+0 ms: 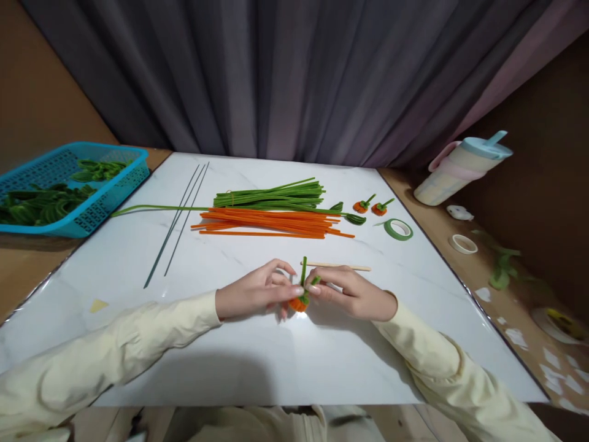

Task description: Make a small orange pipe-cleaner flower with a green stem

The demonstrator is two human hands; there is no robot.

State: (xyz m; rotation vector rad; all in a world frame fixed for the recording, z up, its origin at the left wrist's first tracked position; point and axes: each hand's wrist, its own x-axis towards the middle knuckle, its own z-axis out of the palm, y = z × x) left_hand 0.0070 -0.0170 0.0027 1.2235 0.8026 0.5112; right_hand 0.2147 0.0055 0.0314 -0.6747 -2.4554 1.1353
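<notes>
My left hand point(253, 291) pinches a small orange pipe-cleaner pumpkin point(299, 305) above the near middle of the table. A green stem point(304, 270) stands up from its top. My right hand point(354, 293) is closed at the pumpkin's right side, thumb and fingertips pressed on a short green pipe-cleaner end point(315, 280). The fingers partly cover the pumpkin. Just beyond my right hand lies a thin wooden stick point(340, 266). Farther back are a bundle of orange pipe cleaners point(271, 222) and a bundle of green pipe cleaners point(271, 196).
Two finished-looking pumpkins point(379, 209) sit back right near a roll of green tape point(398, 229). Thin dark wires point(177, 221) lie at left. A blue basket point(115, 191) holds green pieces. A tumbler point(455, 172), a white ring point(462, 244) and paper scraps are at right.
</notes>
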